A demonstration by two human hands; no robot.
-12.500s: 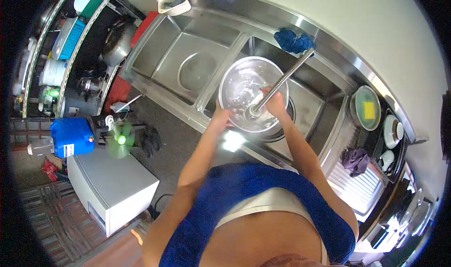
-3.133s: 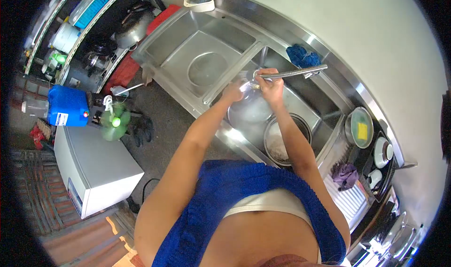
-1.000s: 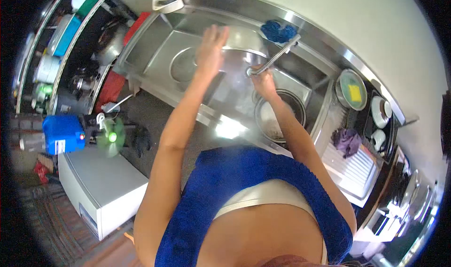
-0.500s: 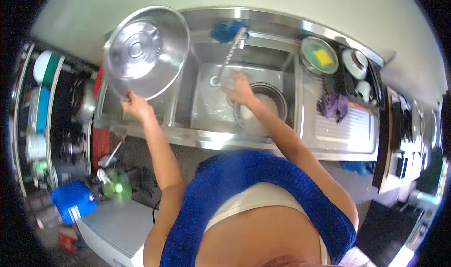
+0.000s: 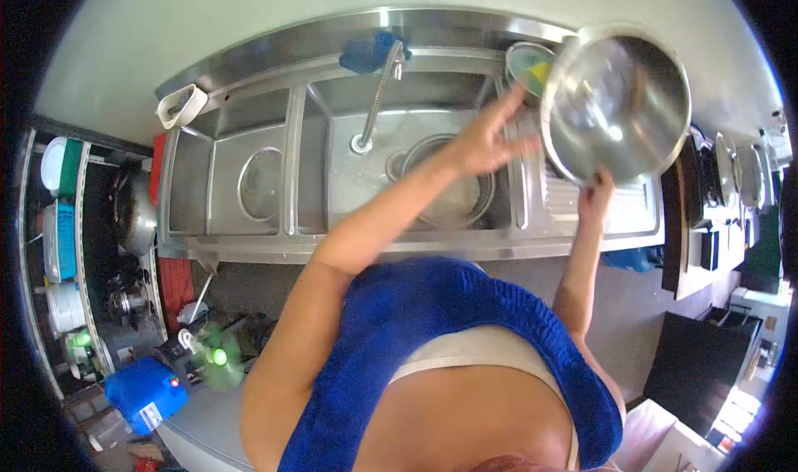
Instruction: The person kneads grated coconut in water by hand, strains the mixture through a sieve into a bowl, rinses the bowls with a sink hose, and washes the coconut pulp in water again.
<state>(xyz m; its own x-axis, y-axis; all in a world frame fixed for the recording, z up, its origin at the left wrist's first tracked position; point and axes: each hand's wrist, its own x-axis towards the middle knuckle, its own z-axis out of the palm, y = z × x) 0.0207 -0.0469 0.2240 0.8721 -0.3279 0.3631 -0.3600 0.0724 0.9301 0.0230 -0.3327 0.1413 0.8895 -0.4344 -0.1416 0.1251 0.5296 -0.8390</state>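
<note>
Bowl: glossy, smooth metal. Sink: metal too (softer sheen). Tap hose: ribbed metal.

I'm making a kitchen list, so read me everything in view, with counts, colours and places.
Large bowl: 1, silver, held above the drainboard
Two-basin sink: 1, silver, across the middle
Hose tap: 1, silver, over the right basin
Round pot: 1, silver, in the right basin
Bundle: 1, blue, on the back ledge
Tub: 1, white, back left
Small bowl: 1, greenish, back right
Blurred item: 1, yellow, at the small bowl
Rack: 1, pale-framed, far left; contents too crowded to count
Jug: 1, blue, lower left
Fan: 1, green, beside the jug
Left hand: 1, bare, fingers spread, near the small bowl
Right hand: 1, bare, gripping the large bowl's near rim
</note>
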